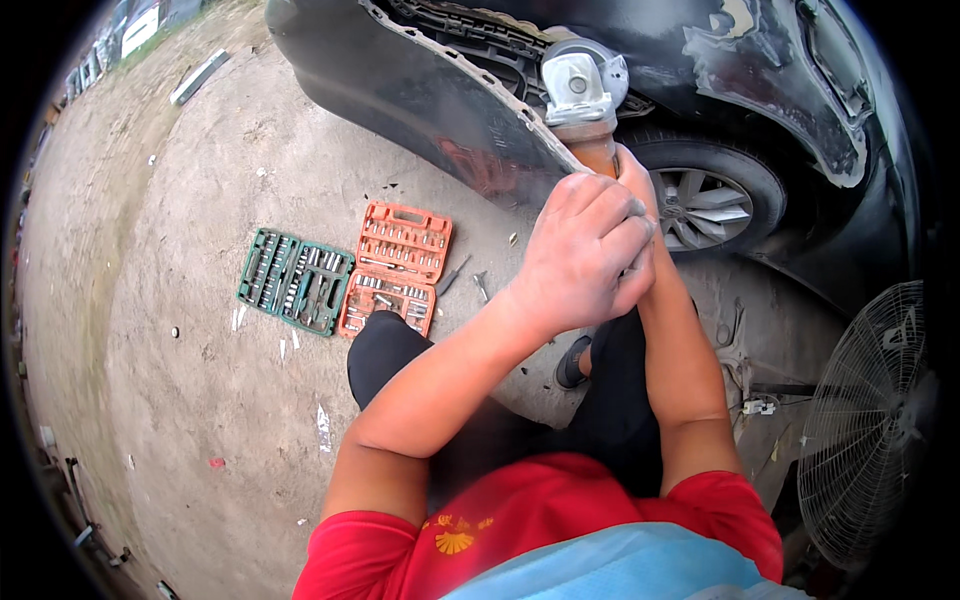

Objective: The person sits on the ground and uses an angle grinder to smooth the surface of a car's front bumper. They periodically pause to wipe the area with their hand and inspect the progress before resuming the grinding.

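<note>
Near the wheel (705,208); angle grinder (580,95)

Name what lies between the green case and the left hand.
Head view: the orange case, a slim dark tool and a metal tool, on the ground.

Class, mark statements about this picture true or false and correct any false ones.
1. The open green case lies left of the orange case. True.
2. The fan is to the person's left. False: it is to the right.
3. The left hand and right hand are together at the angle grinder. True.
4. The person's sleeves are green. False: they are red.
5. The car wheel has silver spokes. True.
</note>
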Demonstrator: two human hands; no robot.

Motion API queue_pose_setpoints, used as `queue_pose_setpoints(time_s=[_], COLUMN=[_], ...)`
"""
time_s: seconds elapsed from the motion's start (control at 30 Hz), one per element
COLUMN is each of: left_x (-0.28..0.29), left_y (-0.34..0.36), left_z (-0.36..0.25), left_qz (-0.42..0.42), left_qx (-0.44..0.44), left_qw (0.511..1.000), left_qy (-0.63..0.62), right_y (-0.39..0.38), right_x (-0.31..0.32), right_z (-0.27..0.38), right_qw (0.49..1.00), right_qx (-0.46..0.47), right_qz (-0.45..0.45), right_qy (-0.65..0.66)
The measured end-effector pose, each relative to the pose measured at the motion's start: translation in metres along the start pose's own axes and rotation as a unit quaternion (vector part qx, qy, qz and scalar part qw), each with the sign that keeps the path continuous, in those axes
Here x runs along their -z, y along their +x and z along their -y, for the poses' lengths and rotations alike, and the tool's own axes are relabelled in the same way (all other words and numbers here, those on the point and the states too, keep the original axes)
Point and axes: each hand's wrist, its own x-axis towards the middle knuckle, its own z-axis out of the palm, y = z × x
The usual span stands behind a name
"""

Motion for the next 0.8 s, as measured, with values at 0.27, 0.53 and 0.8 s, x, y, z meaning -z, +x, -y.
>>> queue_pose_setpoints(time_s=[0.27,0.53,0.8], left_x=[0.004,0.003,0.001], left_y=[0.0,-0.001,-0.001], left_z=[-0.002,0.001,0.002], left_qz=[0.011,0.007,0.0], left_qx=[0.007,0.007,0.0], left_qw=[1.0,1.0,1.0], left_qy=[0.001,0.005,0.01], right_y=[0.0,0.003,0.014], right_x=[-0.003,-0.003,-0.014], right_z=[0.003,0.003,0.007], right_qw=[1.0,1.0,0.999], right_qx=[-0.011,-0.004,0.019], right_qz=[0.003,-0.005,-0.016], right_qy=[-0.015,-0.029,-0.035])
